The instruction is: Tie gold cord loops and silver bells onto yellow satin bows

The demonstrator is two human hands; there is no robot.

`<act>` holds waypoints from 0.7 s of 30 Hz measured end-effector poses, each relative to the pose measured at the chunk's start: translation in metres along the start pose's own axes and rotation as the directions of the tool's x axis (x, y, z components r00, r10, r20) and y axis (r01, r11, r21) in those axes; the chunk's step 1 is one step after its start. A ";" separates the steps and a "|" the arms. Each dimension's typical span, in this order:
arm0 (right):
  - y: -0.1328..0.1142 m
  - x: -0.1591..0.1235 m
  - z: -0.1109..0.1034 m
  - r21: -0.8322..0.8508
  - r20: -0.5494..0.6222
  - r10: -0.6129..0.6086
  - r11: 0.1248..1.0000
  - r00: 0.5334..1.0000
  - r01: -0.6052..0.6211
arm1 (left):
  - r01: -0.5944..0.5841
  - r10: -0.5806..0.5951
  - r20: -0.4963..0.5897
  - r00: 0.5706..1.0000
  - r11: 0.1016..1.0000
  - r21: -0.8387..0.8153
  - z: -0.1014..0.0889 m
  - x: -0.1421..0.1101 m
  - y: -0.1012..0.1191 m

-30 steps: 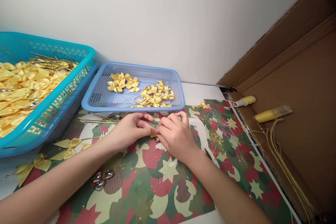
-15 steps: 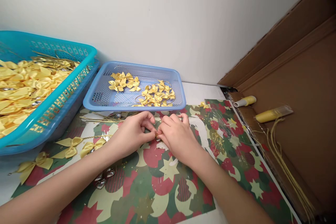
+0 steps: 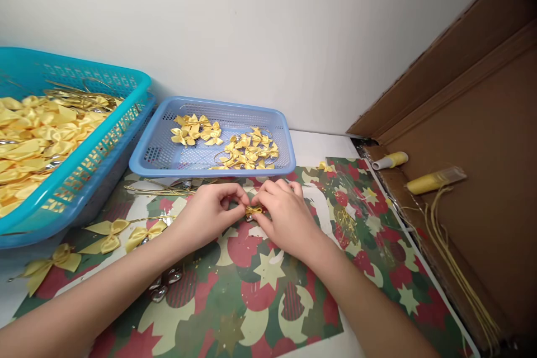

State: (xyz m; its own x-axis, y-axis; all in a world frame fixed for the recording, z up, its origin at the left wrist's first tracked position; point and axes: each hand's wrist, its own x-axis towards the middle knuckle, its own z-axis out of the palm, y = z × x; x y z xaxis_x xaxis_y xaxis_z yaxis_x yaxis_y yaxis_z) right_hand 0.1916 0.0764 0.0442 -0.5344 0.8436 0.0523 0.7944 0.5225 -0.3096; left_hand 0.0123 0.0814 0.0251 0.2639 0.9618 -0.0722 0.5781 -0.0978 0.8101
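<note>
Close together over the patterned sheet, my left hand [image 3: 212,212] and my right hand [image 3: 285,215] meet at their fingertips. Between them is a small gold bow [image 3: 254,210] with a tiny shiny silver piece [image 3: 249,217] under it. Both hands are closed in a pinch on this bow, whose back is partly hidden by the fingers. Loose yellow ribbon bows [image 3: 109,236] lie left of my left forearm, one with a gold cord. Several silver heart-shaped pieces [image 3: 158,293] sit just below that forearm. Gold cords [image 3: 157,189] lie behind my left hand.
A blue basket [image 3: 138,165] with yellow bows and gold loops stands behind my hands. At left, a larger turquoise basket [image 3: 145,81] is full of bows. Cardboard [image 3: 495,123] rises at right, with a yellow-wrapped tube [image 3: 436,180] and yellow cords [image 3: 461,285] along it.
My fingertips have shifted slightly, and more of the small gold bow now shows between them. The silver piece beneath it has moved up a little. The view has shifted slightly.
</note>
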 end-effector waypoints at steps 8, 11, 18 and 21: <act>0.003 0.003 0.000 0.114 -0.015 0.047 0.992 0.999 -0.045 | -0.006 0.007 -0.012 1.000 0.999 0.048 0.000 0.001 -0.004; 0.005 0.002 -0.004 0.109 0.014 0.069 0.992 0.998 -0.070 | -0.030 0.033 -0.039 0.999 0.997 0.075 0.000 0.002 -0.005; 0.007 0.003 -0.007 0.076 0.009 0.100 0.992 0.995 -0.101 | -0.066 0.077 -0.085 0.993 0.990 0.126 0.001 0.003 -0.006; 0.006 0.004 -0.008 0.134 -0.012 0.078 0.988 0.997 -0.076 | -0.068 0.078 -0.079 0.994 0.990 0.123 0.000 0.002 -0.005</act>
State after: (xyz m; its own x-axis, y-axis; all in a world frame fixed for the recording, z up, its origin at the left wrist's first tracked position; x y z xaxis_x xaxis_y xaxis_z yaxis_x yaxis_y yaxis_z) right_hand 0.1968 0.0835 0.0504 -0.4671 0.8833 0.0395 0.7870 0.4357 -0.4369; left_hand 0.0105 0.0839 0.0210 0.2461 0.9685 0.0375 0.6493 -0.1935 0.7355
